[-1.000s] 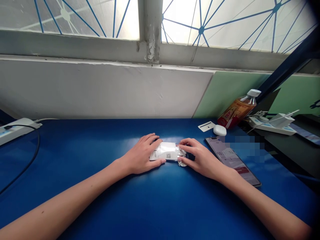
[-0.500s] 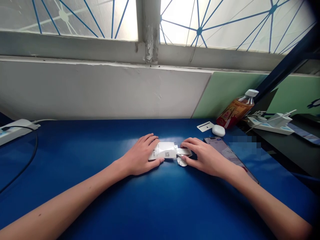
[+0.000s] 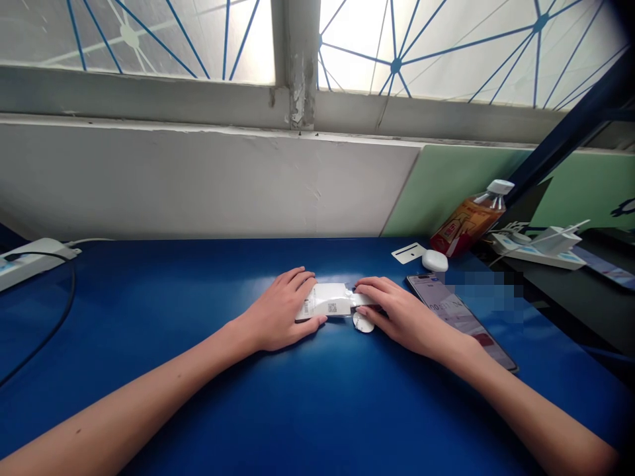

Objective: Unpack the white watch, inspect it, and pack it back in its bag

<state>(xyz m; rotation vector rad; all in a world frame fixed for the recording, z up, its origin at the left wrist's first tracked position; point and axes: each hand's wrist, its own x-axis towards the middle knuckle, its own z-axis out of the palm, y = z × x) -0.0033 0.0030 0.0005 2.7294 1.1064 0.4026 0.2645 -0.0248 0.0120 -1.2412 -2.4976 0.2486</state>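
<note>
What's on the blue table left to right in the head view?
Power strip → left hand → white packet → right hand → phone → power strip with charger

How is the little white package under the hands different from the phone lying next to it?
The white package is pale and has small printed labels; the phone is dark-framed with a lit screen. Both hands, left hand and right hand, grip the package, while the phone lies untouched. The package is shorter; the phone is longer. Both lie flat on the blue table.
</note>
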